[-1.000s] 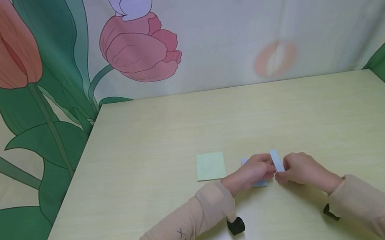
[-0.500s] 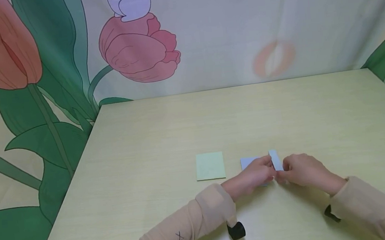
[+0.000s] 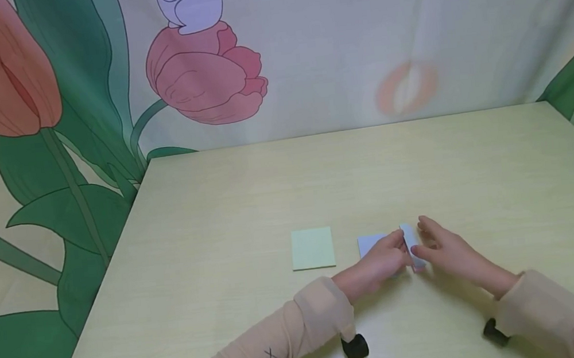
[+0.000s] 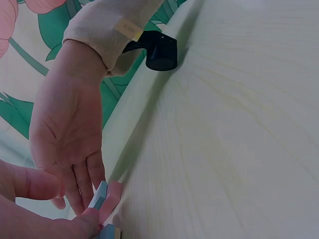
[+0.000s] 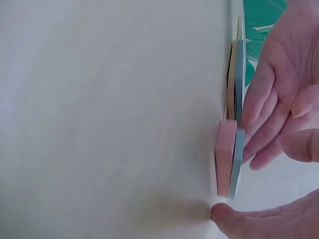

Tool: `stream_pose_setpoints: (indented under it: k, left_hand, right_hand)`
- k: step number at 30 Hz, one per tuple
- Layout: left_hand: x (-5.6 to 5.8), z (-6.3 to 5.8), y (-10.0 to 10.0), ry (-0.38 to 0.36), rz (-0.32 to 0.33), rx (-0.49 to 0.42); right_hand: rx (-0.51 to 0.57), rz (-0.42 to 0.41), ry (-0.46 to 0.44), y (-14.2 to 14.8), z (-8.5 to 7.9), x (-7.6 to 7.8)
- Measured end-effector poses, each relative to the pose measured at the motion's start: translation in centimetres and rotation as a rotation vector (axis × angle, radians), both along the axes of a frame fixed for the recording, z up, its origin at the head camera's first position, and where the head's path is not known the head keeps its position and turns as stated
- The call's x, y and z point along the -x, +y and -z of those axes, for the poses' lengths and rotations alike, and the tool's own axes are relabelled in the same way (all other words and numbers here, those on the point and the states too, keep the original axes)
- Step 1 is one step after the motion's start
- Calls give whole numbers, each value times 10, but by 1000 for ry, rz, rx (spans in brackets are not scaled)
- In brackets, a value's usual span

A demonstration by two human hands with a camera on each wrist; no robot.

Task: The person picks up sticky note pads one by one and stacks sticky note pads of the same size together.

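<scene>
A narrow light-blue sticky-note pad [image 3: 410, 238] lies on a pink one [image 5: 224, 159], forming a small stack on the table. My left hand [image 3: 384, 258] reaches over a blue square sticky-note pad [image 3: 370, 243], fingertips right at the stack's left edge, fingers loosely extended. In the right wrist view a pale-orange layer [image 5: 231, 82] shows beneath the blue square. On the stack's other side my right hand [image 3: 452, 250] has its thumb and fingers spread apart, the thumb close beside the stack. Part of the blue square is hidden under my left hand.
A light-green square sticky-note pad [image 3: 312, 249] lies left of the blue one on the pale wooden table [image 3: 209, 238]. A flower-printed cloth [image 3: 316, 49] hangs behind the table. Black wrist cameras [image 3: 355, 347] hang below both sleeves.
My right hand has released the narrow blue and pink stack, its fingers spreading and lifting slightly away. The pink lower end now shows. My left hand stays at the stack's left side.
</scene>
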State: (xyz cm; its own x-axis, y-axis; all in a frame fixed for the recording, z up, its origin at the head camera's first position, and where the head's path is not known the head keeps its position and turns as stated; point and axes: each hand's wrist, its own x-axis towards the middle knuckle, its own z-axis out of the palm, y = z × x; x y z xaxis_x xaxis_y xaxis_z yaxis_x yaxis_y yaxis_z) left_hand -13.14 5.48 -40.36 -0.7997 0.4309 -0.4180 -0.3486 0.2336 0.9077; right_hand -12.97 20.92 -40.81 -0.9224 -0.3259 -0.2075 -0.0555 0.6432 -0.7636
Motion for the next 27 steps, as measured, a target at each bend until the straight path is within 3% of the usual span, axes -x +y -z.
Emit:
stream_pose_setpoints:
  k: [8, 15, 20, 27]
  left_hand:
    - [1, 3, 1, -30, -15, -27]
    - [-2, 2, 2, -34, -27, -63]
    - [-6, 0, 1, -9, -23, 4]
    - [-10, -1, 1, 20, -7, 15]
  right_hand:
    - [247, 48, -171, -3, 2, -4]
    - [331, 93, -244, -6, 1, -9]
    - [367, 100, -268, -9, -2, -15]
    - [388, 127, -299, -10, -3, -20]
